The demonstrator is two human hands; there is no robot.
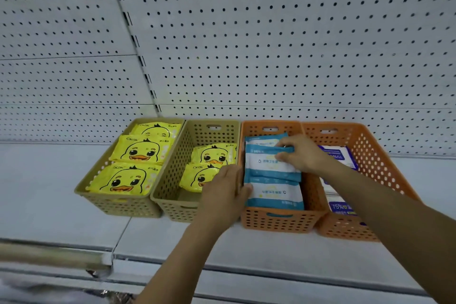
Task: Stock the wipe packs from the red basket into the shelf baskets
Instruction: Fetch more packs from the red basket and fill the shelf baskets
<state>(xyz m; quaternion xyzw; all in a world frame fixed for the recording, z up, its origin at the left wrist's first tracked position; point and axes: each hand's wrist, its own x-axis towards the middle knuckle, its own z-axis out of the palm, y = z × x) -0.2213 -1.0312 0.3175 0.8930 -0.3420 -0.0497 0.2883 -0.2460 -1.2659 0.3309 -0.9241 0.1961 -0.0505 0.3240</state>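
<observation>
Four baskets stand side by side on the shelf. The left orange basket (278, 221) holds blue and white wipe packs, stacked overlapping. My right hand (299, 153) grips the middle blue wipe pack (267, 163) at its upper edge, thumb under and fingers over it. My left hand (225, 191) holds the left edge of the front blue pack (276, 195), beside the basket's left wall. The right orange basket (370, 155) holds white and purple packs (341, 206), partly hidden by my right forearm. The red basket is out of sight.
Two olive baskets to the left hold yellow duck-print packs: the far-left one (118, 205) has three, the other (176, 210) has two at its back. A grey pegboard wall (246, 44) rises behind. The shelf's front lip (222, 269) runs below my arms.
</observation>
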